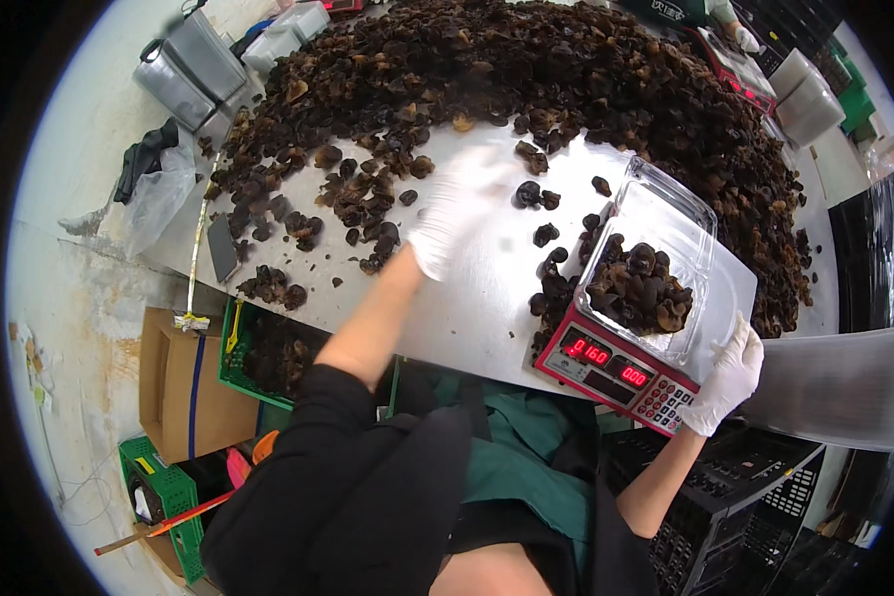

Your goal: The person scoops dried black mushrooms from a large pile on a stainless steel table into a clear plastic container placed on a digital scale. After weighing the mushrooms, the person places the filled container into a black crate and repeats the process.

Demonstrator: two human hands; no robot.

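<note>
My left hand (452, 214), in a white glove and smeared by motion, is over the steel table (447, 318), left of a few loose dark mushroom pieces (529, 196); I cannot make out its fingers. My right hand (722, 379), also gloved, grips the right front corner of a red digital scale (611, 368) beside its keypad. On the scale's steel plate sits a clear plastic container (685, 221) holding a clump of dark, curled mushrooms (641, 288). More pieces lie against the scale's left side.
A large mushroom heap (487, 70) covers the table's back and right. Another person's gloved hand (747, 40) is by a second scale (733, 74). Stacked containers (184, 70) stand back left. A green crate (238, 348), cardboard box (184, 397) and black crates (725, 507) are below.
</note>
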